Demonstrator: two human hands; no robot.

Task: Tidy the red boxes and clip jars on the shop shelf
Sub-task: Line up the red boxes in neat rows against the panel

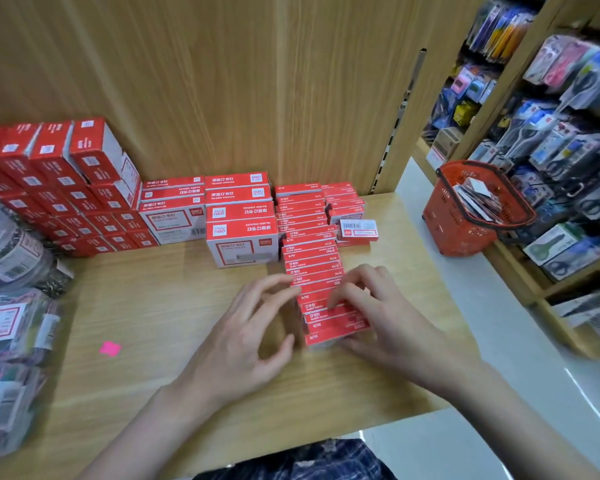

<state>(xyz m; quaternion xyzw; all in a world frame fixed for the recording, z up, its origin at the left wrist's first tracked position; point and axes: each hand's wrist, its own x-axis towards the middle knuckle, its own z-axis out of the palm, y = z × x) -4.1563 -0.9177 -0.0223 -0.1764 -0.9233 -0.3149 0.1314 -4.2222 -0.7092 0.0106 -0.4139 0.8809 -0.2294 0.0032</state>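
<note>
My right hand [371,306] rests fingers-down on the near end of the row of small red boxes [312,258] on the shelf [153,306]; my left hand [246,334] hovers open beside it, empty.

red boxes [312,258]: stacked rows on shelf | clip jars [11,258]: left edge

Both forearms bare — no sleeves — above a dark blue-and-white plaid garment [312,460].
</note>
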